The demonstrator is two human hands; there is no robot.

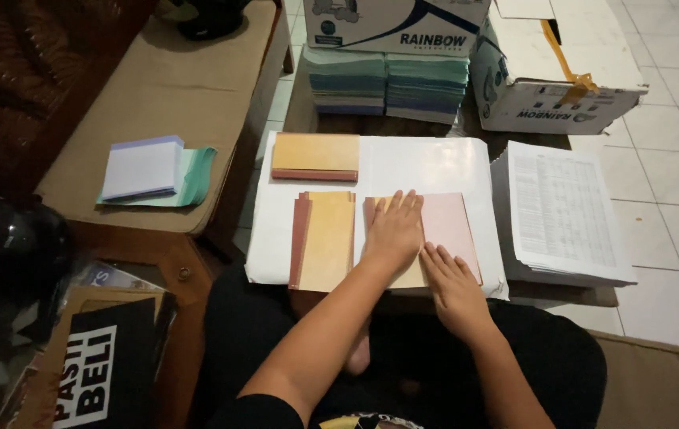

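My left hand point(393, 230) lies flat, fingers apart, on a booklet with a yellow cover and a pink sheet point(450, 226) on top. My right hand point(452, 287) presses flat on the same booklet's near edge, just right of the left hand. Left of them lies a yellow cover with a dark red spine strip point(322, 240). Farther back sits a closed yellow book with a red edge point(315, 156). All rest on a large white sheet point(427, 165).
A stack of printed white pages point(562, 210) lies to the right. Stacks of green and blue paper point(387, 83) and two cardboard boxes point(554, 71) stand behind. A beige cushion point(172, 87) at left holds white and green paper pads point(152, 171). A dark bag point(5, 254) sits near left.
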